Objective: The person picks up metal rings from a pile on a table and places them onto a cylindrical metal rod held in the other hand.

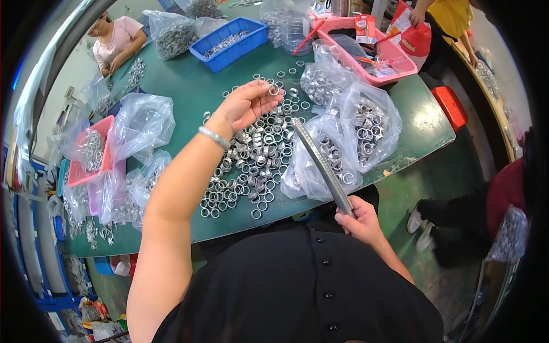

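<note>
My left hand [243, 106] is raised over the pile, thumb and fingers pinching a silver ring [274, 90]. Below it, many loose silver rings [254, 157] lie heaped on the green table [191, 106]. In my right hand [363, 224], near the table's front edge, is the lower end of a long grey ring mandrel [320, 163]. The mandrel slants up and to the left, its tip above the right side of the heap and apart from the held ring. Behind the mandrel sit clear plastic bags of rings [374, 128].
A blue tray [214, 63] and a pink basket [400, 71] stand at the back. Left are a pink bin [108, 134] and an open plastic bag [143, 123]. A red stool [449, 108] is right of the table. Other people are around.
</note>
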Available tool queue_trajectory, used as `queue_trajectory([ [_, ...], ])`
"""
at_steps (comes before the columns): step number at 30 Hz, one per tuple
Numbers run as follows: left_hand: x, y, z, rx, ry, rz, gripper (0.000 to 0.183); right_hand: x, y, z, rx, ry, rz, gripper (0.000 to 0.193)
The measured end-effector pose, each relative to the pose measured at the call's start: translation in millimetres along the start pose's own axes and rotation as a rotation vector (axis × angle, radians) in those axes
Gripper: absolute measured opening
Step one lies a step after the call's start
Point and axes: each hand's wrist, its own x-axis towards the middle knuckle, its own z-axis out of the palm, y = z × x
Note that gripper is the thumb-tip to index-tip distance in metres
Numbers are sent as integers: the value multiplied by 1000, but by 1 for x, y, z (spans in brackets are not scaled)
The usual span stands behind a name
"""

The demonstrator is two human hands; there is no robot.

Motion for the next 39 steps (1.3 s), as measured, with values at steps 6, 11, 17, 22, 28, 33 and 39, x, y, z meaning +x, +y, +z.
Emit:
queue_trajectory([
  [6,-44,-13,45,-115,-161,103,31,2,-8,7,40,6,37,10],
  [11,-66,-18,65,-2,-198,190,45,0,-9,9,-1,10,47,11],
  [17,-76,-38,78,122,-285,144,60,-1,-19,13,-101,18,31,12],
  [22,-88,-49,94,96,-236,95,67,6,-30,22,-237,61,-86,12],
  [28,-93,-53,93,181,-149,139,63,8,-31,25,-347,73,-168,11],
  [33,-99,-55,95,163,-115,161,62,12,-33,27,-407,73,-217,11],
  [39,-106,-54,99,173,-71,156,64,13,-28,27,-393,72,-239,12],
])
